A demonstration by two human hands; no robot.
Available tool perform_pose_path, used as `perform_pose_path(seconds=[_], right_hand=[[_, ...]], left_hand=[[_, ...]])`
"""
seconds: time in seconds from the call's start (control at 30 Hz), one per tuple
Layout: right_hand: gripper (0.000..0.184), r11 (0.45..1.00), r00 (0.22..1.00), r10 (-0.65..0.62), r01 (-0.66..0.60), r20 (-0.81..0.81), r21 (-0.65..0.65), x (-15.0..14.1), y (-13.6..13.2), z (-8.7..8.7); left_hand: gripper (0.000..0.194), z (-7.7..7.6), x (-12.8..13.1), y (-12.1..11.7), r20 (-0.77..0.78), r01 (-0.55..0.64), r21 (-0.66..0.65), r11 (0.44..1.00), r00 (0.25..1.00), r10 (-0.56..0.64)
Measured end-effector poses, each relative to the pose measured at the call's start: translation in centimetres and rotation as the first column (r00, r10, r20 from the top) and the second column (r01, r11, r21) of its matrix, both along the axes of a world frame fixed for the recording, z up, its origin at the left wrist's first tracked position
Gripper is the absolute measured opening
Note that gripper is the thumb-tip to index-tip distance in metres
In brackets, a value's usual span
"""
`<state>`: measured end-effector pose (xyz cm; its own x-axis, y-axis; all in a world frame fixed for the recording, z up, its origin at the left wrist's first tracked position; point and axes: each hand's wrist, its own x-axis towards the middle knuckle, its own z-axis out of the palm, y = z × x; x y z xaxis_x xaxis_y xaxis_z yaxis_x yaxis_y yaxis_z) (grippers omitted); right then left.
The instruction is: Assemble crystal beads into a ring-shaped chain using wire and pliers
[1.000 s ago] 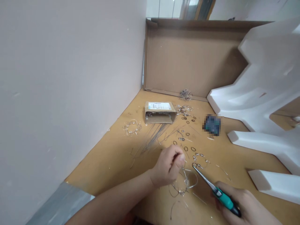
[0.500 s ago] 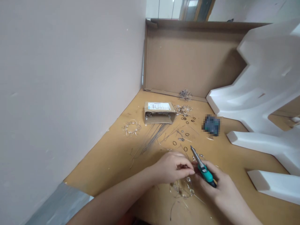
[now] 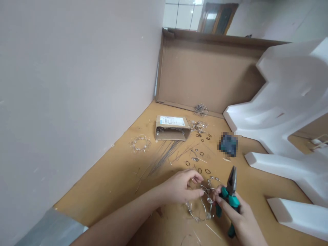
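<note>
My right hand [image 3: 237,212] grips a pair of pliers [image 3: 232,191] with green and black handles, their jaws pointing up and slightly apart. Its thumb and forefinger also seem to pinch the wire of a beaded wire ring [image 3: 208,216]. That ring, set with clear beads, hangs low between the hands. Beside it is my left hand [image 3: 183,186], fingers bent and the thumb apart from them. The left thumb tip is close to the wire; whether it touches cannot be made out. Several dark small rings [image 3: 200,171] lie just beyond the hands.
A small labelled cardboard box [image 3: 171,128] lies open-sided toward me, straight wires [image 3: 164,159] in front. Left of it sits another beaded ring [image 3: 140,143]. Wire pieces [image 3: 198,126] are heaped behind. White foam shapes [image 3: 279,164] edge the right; a wall [image 3: 77,85] bounds the left.
The pliers have turned in my right hand, so the jaws now point up and the handles spread. My left fingers have parted from the right hand, and the beaded wire ring shows more fully.
</note>
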<state>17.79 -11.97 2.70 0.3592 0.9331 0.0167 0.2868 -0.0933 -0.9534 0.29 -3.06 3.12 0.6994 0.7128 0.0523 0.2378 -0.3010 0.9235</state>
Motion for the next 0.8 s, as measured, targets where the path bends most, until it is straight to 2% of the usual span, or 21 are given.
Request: perform_pose_path(seconds=[0.1,0.2,0.33,0.5,0.67,0.8], right_hand=[[0.027,1.0,0.999,0.005,-0.005,-0.033,-0.004,0.1,-0.1,-0.4],[0.028,1.0,1.0,0.01,-0.01,-0.011,-0.011,0.1,-0.3,-0.4],[0.028,1.0,0.999,0.03,-0.03,0.012,0.005,-0.4,-0.6,0.0],[0.027,0.998,0.995,0.036,-0.041,0.097,0.051,-1.3,-1.1,0.5],[0.028,0.998,0.986,0.053,-0.055,0.16,0.004,-1.6,-1.5,0.9],[0.03,0.998,0.987,0.057,-0.055,0.148,-0.013,-1.7,-1.7,1.0]], left_hand=[[0.037,-0.8,0.0,0.1,-0.022,0.002,-0.093,0.996,1.0,-0.005],[0.034,-1.3,0.2,0.1,-0.016,0.012,-0.131,0.991,1.0,-0.015],[0.027,-1.5,0.5,0.1,-0.015,-0.007,-0.114,0.993,1.0,0.006],[0.032,-0.9,0.4,-0.1,-0.03,-0.017,-0.121,0.993,0.999,0.013],[0.032,-0.1,0.2,-0.5,-0.034,0.042,-0.083,0.996,0.998,-0.045],[0.022,-0.5,0.6,-0.7,0.048,0.053,-0.037,0.998,0.998,-0.051]])
